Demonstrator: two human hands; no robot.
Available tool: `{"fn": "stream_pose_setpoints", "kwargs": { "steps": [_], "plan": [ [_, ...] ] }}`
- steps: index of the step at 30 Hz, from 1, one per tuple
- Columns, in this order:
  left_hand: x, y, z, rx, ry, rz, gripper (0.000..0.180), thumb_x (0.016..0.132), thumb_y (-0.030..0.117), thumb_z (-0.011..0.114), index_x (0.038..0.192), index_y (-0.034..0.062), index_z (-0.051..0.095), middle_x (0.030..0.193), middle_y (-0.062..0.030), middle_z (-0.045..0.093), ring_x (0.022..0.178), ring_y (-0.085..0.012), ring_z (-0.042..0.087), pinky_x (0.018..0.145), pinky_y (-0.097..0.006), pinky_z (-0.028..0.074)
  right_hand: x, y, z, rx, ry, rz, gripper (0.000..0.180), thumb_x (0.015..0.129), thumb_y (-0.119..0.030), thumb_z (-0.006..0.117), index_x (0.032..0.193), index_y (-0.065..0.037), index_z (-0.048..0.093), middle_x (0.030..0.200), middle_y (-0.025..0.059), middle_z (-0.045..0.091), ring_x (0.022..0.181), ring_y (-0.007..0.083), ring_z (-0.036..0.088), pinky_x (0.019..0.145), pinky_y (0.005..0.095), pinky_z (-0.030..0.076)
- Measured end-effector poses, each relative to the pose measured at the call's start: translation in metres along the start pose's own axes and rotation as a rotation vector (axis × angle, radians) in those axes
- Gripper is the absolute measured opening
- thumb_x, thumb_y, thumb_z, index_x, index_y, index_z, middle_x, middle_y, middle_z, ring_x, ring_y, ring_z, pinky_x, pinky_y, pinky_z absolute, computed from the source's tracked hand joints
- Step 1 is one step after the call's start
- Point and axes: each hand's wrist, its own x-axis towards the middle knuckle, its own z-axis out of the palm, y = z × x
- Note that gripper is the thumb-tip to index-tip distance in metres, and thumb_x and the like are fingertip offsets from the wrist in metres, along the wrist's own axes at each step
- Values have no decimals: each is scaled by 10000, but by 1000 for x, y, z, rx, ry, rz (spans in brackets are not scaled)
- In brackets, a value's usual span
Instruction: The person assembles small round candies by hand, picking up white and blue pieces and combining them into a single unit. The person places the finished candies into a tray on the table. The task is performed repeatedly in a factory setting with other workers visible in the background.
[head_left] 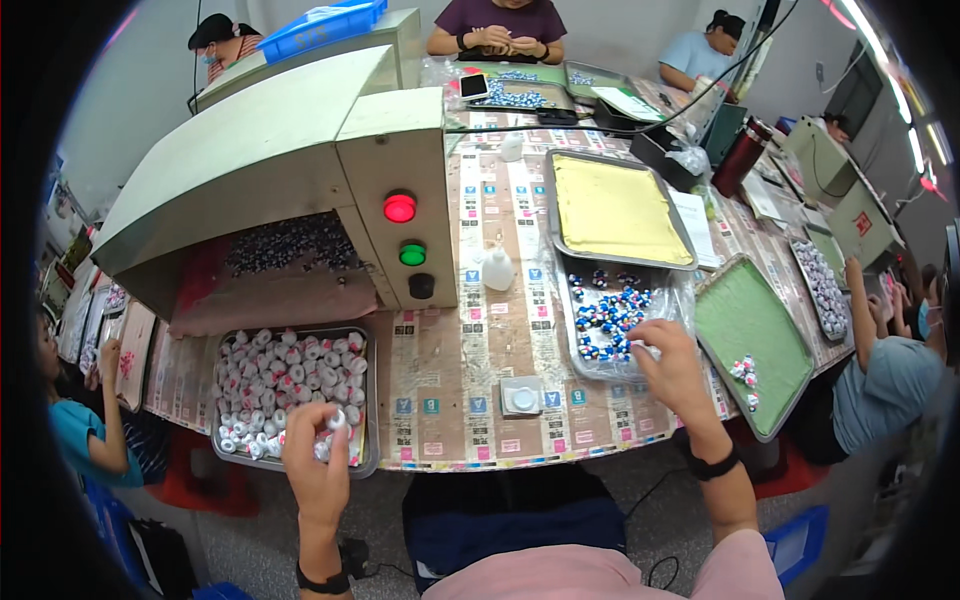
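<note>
By the left hand (317, 468), a white piece (337, 420) is pinched over a metal tray (373, 410); the right hand (668, 370) is curled beside blue-patterned pieces (606, 316), any grip indiscernible, both sorts seemingly being placed for easy reach.

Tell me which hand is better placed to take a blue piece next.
Probably the right hand: it is beside the blue pieces, while the left hand is over the white pieces.

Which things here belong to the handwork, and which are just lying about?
Apparently in use:
white rounded piece, pinched in the left hand
similar white pieces in the metal tray
blue-and-white pieces by the right hand

Apparently just lying about:
white plastic bottle
dark red flask
blue plastic crate
</note>
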Motion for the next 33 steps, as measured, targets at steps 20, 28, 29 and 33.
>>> {"fn": "stream_pose_setpoints", "kwargs": {
  "steps": [20, 28, 29, 33],
  "plan": [
    [-59, 39, 56, -1018, -400, -543, 258, 866, 24, 626, 1109, -18, 549, 1038, -110, 619, 914, -145, 601, 799, -263, 499, 15, -6, 21, 556, -177, 408, 80, 808, -38, 632, 877, -10, 663, 757, 52, 657, 668, 129, 621, 597, 238, 492],
    [-57, 47, 69, -1158, -509, -748, 268, 890, 64, 612, 1137, -15, 545, 1033, -98, 612, 906, -153, 616, 788, -261, 514, -7, -41, 8, 1412, -471, 821, 225, 862, -14, 608, 1086, 6, 597, 1014, 84, 643, 834, 142, 649, 704, 230, 553],
    [-57, 48, 71, -1187, -531, -762, 271, 896, 75, 611, 1144, -12, 546, 1034, -91, 608, 923, -148, 611, 803, -257, 509, -10, -49, 8, 1420, -492, 817, 231, 863, -13, 607, 1092, 7, 596, 1019, 85, 643, 850, 140, 647, 718, 225, 550],
    [-58, 48, 76, -1212, -552, -790, 268, 908, 74, 591, 1157, -9, 537, 1053, -95, 606, 925, -153, 615, 798, -259, 512, -25, -60, 15, 1475, -579, 788, 281, 870, -11, 597, 1145, 41, 574, 1032, 98, 640, 890, 139, 642, 765, 225, 547]
  ]
}}
